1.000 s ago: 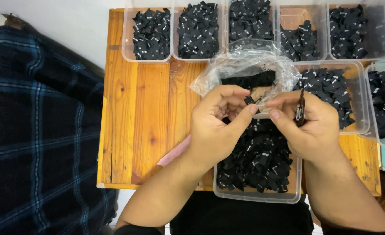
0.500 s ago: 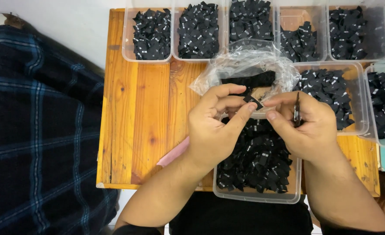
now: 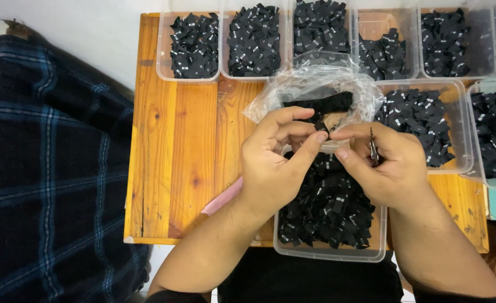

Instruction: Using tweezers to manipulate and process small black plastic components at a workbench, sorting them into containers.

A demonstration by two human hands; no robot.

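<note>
**Both hands pinch one small black label over the front tub**

Your left hand (image 3: 276, 163) and your right hand (image 3: 385, 165) meet fingertip to fingertip above the wooden table (image 3: 186, 151), and between them they pinch a small black label (image 3: 322, 131). Your left thumb and forefinger close on the label from its 9 o'clock side; your right thumb and forefinger close on it from 3 o'clock. Your right hand also holds a thin dark metal tool (image 3: 373, 148), tucked upright between the fingers; what kind of tool it is cannot be told.

The label sits right at the point where the two hands touch, above the far edge of the clear plastic tub (image 3: 329, 255) nearest you. That tub is filled with a heap of black labels (image 3: 329, 210) bearing small white marks.

Just beyond your fingertips, at 12 o'clock, lies an open clear plastic bag (image 3: 315, 84) with more black pieces inside. Beyond it, a row of clear tubs (image 3: 192, 76) of black labels runs along the table's far edge. At 3 o'clock from your right hand stands another tub of labels (image 3: 461, 129), touching the bag's side.

At 9 o'clock, off the table's edge, a dark blue checked cloth (image 3: 46, 168) fills the view. A pink strip (image 3: 222, 201) pokes out from under your left wrist.
</note>
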